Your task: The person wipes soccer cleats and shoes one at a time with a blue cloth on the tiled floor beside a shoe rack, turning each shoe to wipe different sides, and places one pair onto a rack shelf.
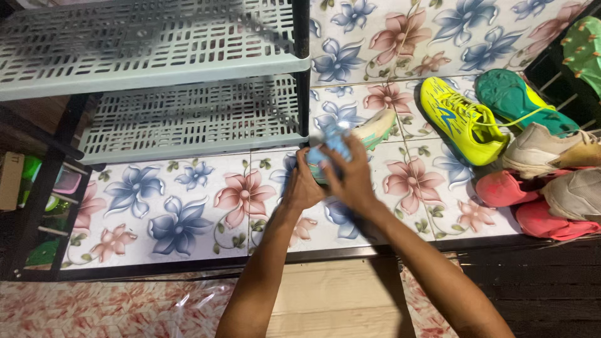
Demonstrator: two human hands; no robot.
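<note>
Pale shoe [369, 129] with blue cloth [330, 145] gripped by left hand [302, 184] and right hand [352, 178], pressed together, over flowered floor tiles [188, 206] near grey rack's [188, 119] bottom-right corner. Yellow shoe [460, 119] lies at tiles' right edge.

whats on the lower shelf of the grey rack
The visible part of the lower shelf of the grey rack shows only its slotted surface. The upper shelf covers its back, so anything there is hidden. Both hands hold a pale shoe beside it.

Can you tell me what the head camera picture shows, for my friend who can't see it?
Two bare hands, left hand and right hand, hold a pale shoe together over a flowered tile floor. A grey slatted shoe rack stands behind, and a pile of shoes lies to the right.
</note>
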